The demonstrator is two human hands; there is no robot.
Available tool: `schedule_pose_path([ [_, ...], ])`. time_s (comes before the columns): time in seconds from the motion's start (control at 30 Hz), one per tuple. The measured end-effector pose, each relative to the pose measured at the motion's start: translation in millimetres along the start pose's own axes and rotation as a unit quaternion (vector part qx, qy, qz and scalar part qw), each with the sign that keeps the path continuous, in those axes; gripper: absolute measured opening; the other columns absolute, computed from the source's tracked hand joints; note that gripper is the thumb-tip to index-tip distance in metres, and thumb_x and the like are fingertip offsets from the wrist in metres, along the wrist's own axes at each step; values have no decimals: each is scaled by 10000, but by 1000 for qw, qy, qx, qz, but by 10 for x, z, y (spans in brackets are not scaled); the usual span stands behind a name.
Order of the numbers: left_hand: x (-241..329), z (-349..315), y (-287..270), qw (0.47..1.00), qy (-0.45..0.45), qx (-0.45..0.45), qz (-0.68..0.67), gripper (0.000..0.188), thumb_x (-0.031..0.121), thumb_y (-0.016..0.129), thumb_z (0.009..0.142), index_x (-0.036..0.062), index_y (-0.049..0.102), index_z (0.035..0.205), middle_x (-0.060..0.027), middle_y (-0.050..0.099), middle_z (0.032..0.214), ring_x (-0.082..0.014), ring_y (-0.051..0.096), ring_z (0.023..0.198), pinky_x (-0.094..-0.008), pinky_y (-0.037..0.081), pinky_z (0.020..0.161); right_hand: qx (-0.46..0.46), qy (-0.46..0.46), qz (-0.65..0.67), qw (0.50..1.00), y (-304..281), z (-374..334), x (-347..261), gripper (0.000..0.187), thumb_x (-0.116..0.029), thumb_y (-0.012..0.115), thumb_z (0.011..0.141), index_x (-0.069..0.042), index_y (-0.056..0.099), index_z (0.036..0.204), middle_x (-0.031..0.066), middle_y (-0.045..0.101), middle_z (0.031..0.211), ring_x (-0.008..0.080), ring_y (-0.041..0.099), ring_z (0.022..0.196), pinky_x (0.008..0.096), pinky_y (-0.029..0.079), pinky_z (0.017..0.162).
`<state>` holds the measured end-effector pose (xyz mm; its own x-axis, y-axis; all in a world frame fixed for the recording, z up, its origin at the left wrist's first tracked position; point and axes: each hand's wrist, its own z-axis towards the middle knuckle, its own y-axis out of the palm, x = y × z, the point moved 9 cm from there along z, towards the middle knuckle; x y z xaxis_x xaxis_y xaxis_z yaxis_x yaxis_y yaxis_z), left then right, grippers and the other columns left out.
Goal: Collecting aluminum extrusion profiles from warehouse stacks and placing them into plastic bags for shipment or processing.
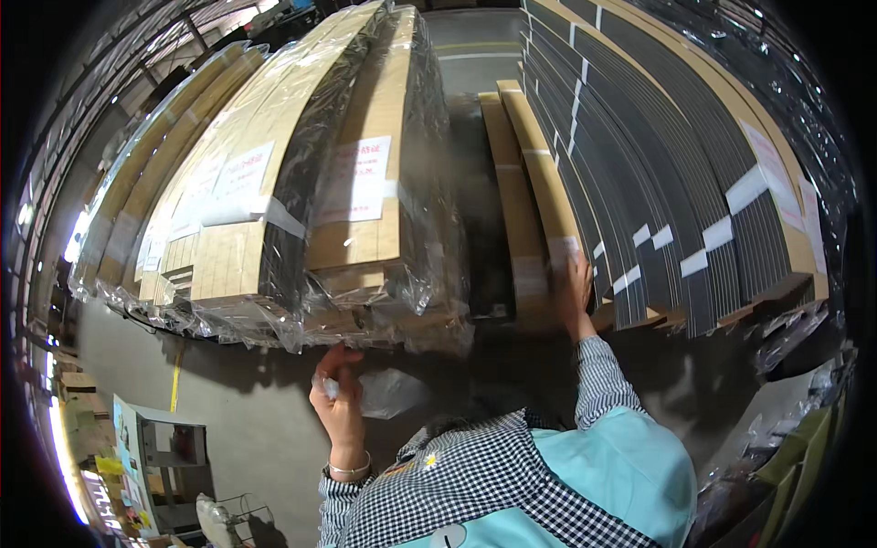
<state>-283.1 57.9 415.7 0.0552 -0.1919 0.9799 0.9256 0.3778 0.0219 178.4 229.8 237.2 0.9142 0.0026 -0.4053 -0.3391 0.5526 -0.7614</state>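
Observation:
My left hand [339, 402] is closed, with its fingers curled around a crumpled piece of clear plastic film [395, 393] that hangs to its right. This hand is just in front of the near end of a film-wrapped stack of long brown boards [365, 242]. Further right, my right hand [575, 290] lies against the near end of a long, narrow brown board bundle [541, 173]. Its fingers point away from me and touch the bundle by a white label [563, 248]. Part of that hand's grip side is hidden.
A tall stack of dark board bundles [639, 183] with white bands stands close on the right. More film-wrapped brown boards [228, 201] are at the left. A pale box-shaped stand [164, 447] is on the floor at lower left. Loose plastic [776, 429] lies at lower right.

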Motion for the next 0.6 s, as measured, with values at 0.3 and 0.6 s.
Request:
schedule_pose_path([
  [0.3, 273, -433, 319, 994, 31, -75, -67, 317, 73, 499, 982, 3, 543, 1287, -99, 665, 1022, -34, 412, 572, -193, 321, 507, 6, 85, -50, 995, 58, -51, -6, 734, -222, 706, 742, -125, 444, 1420, 193, 299, 1537, 430, 234, 1418, 652, 263, 1016],
  [0.6, 385, -815, 180, 983, 28, -60, -171, 332, 96, 512, 999, 5, 529, 1318, -73, 659, 1037, -33, 425, 597, -185, 363, 537, -100, 65, -113, 986, -1223, -1080, -766, 654, -231, 768, 733, -153, 542, 1342, 135, 416, 1474, 375, 323, 1357, 611, 311, 985],
])
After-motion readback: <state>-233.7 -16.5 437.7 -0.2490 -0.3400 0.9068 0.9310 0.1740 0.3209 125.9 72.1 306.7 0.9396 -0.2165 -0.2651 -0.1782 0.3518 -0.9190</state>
